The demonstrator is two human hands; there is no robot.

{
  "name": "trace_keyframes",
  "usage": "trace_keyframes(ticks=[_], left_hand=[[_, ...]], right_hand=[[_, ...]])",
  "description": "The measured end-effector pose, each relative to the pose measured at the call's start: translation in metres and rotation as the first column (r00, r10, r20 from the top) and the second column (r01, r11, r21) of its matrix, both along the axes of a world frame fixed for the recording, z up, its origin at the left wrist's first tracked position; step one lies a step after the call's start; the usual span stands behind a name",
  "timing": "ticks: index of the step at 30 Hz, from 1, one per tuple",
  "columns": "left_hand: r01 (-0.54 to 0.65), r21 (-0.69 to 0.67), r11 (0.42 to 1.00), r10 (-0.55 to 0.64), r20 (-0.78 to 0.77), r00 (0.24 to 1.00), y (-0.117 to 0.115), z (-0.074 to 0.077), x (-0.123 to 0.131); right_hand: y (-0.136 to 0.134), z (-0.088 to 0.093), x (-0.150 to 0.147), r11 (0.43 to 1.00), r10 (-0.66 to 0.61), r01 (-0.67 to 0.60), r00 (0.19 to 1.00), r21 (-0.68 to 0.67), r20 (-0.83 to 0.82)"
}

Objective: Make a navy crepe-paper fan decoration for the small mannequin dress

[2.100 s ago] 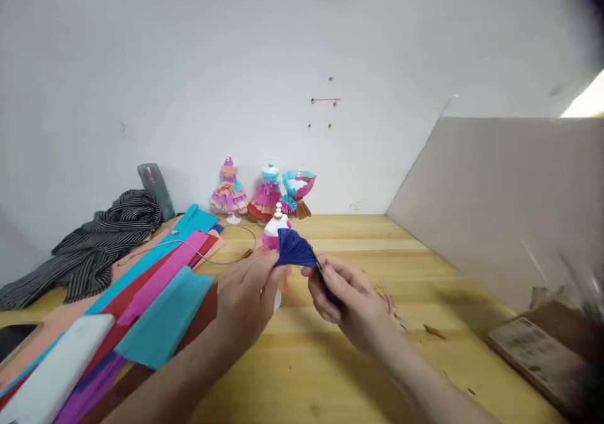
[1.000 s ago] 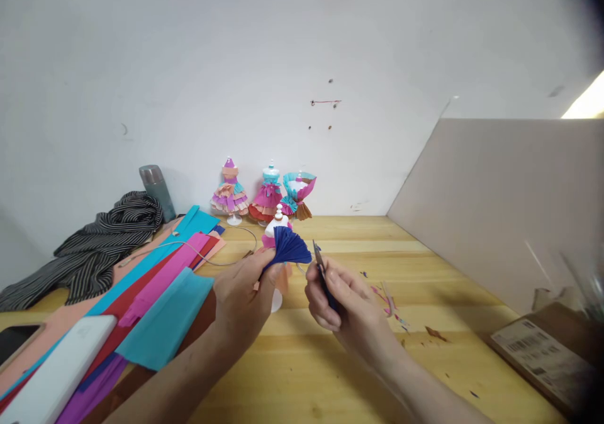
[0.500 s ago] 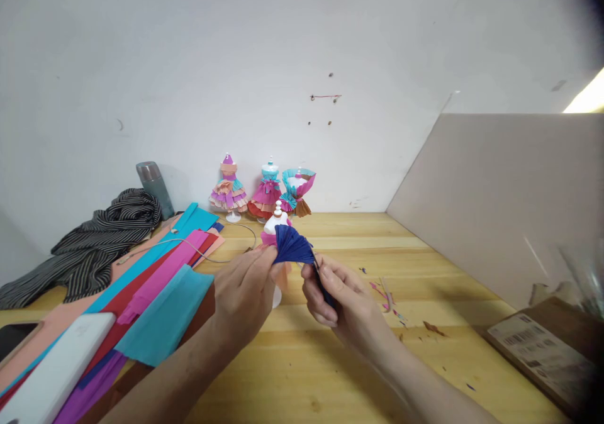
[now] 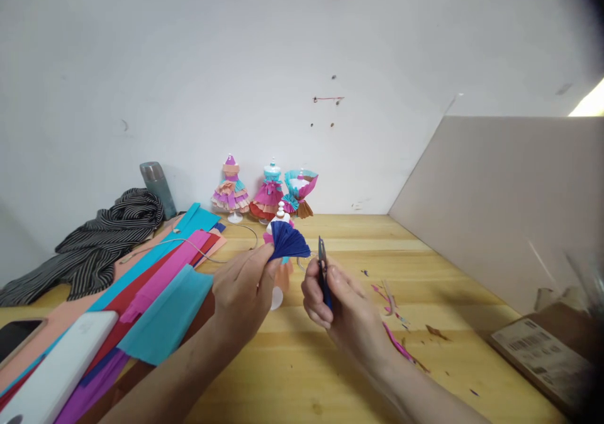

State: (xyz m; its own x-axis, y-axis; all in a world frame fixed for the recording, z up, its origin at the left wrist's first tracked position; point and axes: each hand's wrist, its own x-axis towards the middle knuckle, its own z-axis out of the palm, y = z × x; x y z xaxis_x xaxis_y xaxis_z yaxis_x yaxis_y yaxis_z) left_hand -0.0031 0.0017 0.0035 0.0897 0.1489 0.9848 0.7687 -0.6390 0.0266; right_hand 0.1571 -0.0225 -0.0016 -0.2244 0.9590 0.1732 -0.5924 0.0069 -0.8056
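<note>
A fan of pleated dark blue crepe paper (image 4: pixel 289 241) is pinched at its narrow end by my left hand (image 4: pixel 248 279). My right hand (image 4: pixel 337 295) is closed round a small pair of scissors (image 4: pixel 323 267), the blades pointing up and slightly apart from the paper's right edge. Behind the blue fan stands a small white dress form (image 4: pixel 280 217), mostly hidden by the paper and my left hand; bits of pink and peach paper show on it, and its round white base (image 4: pixel 277 298) is visible below.
Three dress forms in paper dresses (image 4: pixel 230 191) stand by the wall. Crepe paper sheets (image 4: pixel 163 317), a white box-like object (image 4: pixel 61 367), a striped cloth (image 4: pixel 108 235) and a flask (image 4: pixel 159 188) lie or stand left. Paper scraps (image 4: pixel 399 342) and a cardboard box (image 4: pixel 542 348) are right.
My right hand has drawn the scissors away from the blue paper's edge, leaving a gap. The blue fan has tipped slightly left and down in my left hand.
</note>
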Motion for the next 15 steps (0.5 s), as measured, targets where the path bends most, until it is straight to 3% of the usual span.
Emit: trace_keyframes(ticks=[6,15], left_hand=[[-0.009,0.124,0.992,0.015,-0.046,0.999,0.004,0.000,-0.002],[-0.039,0.163,0.986,0.061,-0.130,0.990,0.005,-0.006,-0.004]], right_hand=[[-0.008,-0.004,-0.007,0.994,0.093,-0.096,0.994,-0.045,-0.056],[-0.013,-0.006,-0.011,0.989,0.096,-0.104,0.992,-0.106,-0.078]])
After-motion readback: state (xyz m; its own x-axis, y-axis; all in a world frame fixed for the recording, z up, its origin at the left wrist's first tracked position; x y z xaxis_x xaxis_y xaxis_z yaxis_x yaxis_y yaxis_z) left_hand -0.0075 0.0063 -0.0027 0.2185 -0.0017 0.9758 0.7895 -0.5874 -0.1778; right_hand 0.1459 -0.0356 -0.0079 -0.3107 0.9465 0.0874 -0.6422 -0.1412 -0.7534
